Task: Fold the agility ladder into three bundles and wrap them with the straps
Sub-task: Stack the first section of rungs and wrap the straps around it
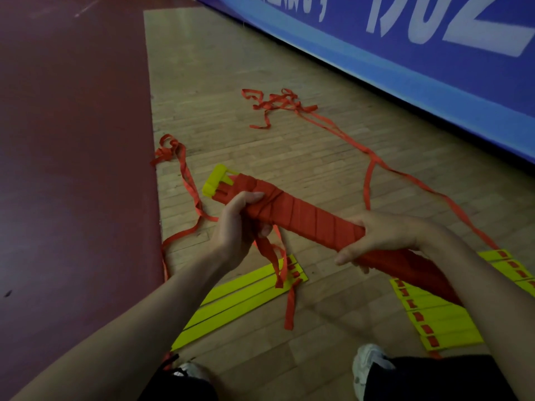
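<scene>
Wrapping bundle one, held above the wood floor.
Left hand and right hand both gripped the yellow-slat bundle bound in red webbing strap; advice: keep turns taut, tuck the loose tail.

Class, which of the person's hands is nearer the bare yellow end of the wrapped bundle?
Left. The left hand grips the wrapped bundle right beside its yellow end; the right hand holds the bundle farther down, toward its other end.
</scene>
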Tool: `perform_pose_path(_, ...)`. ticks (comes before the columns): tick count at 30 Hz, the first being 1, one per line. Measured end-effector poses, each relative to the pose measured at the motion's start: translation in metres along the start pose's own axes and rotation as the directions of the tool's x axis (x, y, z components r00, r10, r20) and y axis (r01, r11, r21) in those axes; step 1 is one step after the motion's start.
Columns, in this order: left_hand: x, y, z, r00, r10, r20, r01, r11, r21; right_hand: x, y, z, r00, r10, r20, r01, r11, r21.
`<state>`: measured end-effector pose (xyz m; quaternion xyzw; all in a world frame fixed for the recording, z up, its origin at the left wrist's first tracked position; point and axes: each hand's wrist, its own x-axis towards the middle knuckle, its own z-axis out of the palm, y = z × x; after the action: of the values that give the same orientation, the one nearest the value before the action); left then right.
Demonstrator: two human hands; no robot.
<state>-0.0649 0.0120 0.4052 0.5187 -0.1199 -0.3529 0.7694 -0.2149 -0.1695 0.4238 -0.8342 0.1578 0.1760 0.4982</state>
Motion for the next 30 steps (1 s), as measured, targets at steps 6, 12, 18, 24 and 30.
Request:
perform_pose_path(6, 0.002, 0.004, 0.001, 0.994, -0.001, 0.11, -0.009, 0.996, 0.089, -0.001, 0.001, 0.006, 1.0, -0.005, 0.003, 0.004, 0.971, 0.239)
perform_pose_path(12, 0.001, -0.007, 0.0, 0.972, 0.037, 0.232, -0.138, 0.888, 0.438, 0.004, 0.005, -0.002, 0.994, -0.01, -0.112, 0.037, 0.968, 0.247)
perform_pose_path(18, 0.005, -0.006, -0.003, 0.991, -0.056, 0.119, -0.004, 0.891, 0.453, 0.012, 0.016, -0.009, 0.974, -0.031, -0.226, 0.052, 0.995, 0.088)
perform_pose_path(24, 0.004, -0.014, 0.0, 0.995, -0.084, 0.055, 0.051, 0.898, 0.436, 0.021, 0.013, -0.001, 0.913, -0.093, -0.397, -0.073, 0.92, -0.385)
perform_pose_path(30, 0.002, -0.012, 0.002, 0.999, -0.034, 0.011, 0.025, 0.89, 0.456, 0.032, 0.006, 0.018, 0.817, -0.226, -0.53, -0.278, 0.651, -0.706)
